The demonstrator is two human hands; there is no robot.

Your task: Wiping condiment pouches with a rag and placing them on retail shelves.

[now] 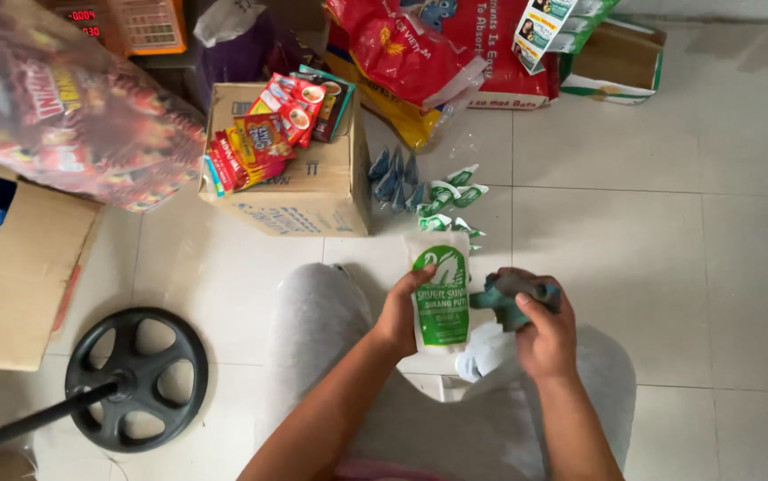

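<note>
My left hand [399, 312] grips a white pouch with a green label [440, 289], holding it upright over my lap. My right hand [543, 331] is closed around a dark teal handheld tool [500, 296] pressed close to the pouch's right side. A bit of white material [484, 350] hangs below the right hand. My knees in grey trousers [313, 312] frame both hands.
Small blue and green sachets [420, 191] lie on the tiled floor ahead. A cardboard box [313, 191] topped with red snack packets [264, 134] stands left of them. A black round stand base [134, 376] is at lower left, large red bags [420, 49] at the back.
</note>
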